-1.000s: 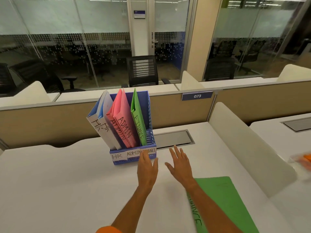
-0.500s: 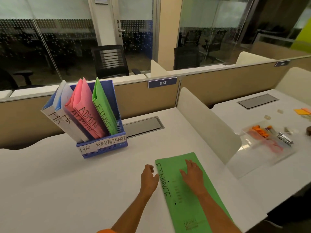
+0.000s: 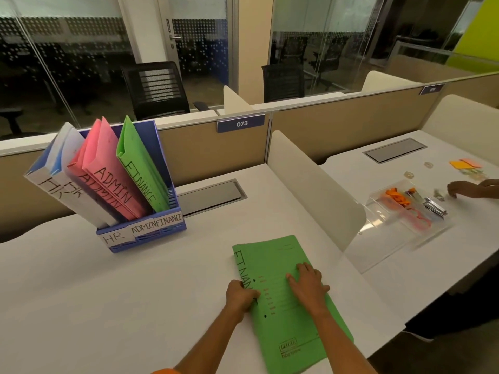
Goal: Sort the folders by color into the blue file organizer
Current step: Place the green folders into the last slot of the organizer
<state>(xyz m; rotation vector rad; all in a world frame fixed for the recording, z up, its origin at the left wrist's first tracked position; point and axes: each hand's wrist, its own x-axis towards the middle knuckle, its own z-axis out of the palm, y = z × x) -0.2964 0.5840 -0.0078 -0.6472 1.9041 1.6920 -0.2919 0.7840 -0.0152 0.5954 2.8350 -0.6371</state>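
**A:** What lies under the hands?

**B:** A green folder (image 3: pixel 286 290), marked FINANCE along its spine edge, flat on the white desk (image 3: pixel 108 306) near the front right corner. The left hand (image 3: pixel 240 295) curls its fingers around the folder's left edge, closed on it. The right hand (image 3: pixel 307 284) rests palm down on the cover, fingers spread, gripping nothing. The two hands sit near each other but apart.

**A:** And the organizer?

**B:** The blue file organizer (image 3: pixel 145 233) stands farther back and to the left on the same desk, well apart from the loose folder. Its front carries three paper labels: HR, ADMIN, FINANCE. Two white-and-blue folders (image 3: pixel 59 179) marked HR lean in the left slot, two pink folders (image 3: pixel 108 176) marked ADMIN in the middle, and one green folder marked FINANCE (image 3: pixel 140 168) in the right slot. All tilt to the left.

**A:** Anything else in view?

**B:** A cream divider (image 3: pixel 316 190) separates this desk from the neighbouring one, where a clear tray (image 3: pixel 405 211) holds small orange and metal items, too small to tell exactly. Another person's hand (image 3: pixel 464 188) rests by that tray. A plate on the partition reads 073 (image 3: pixel 241 123).
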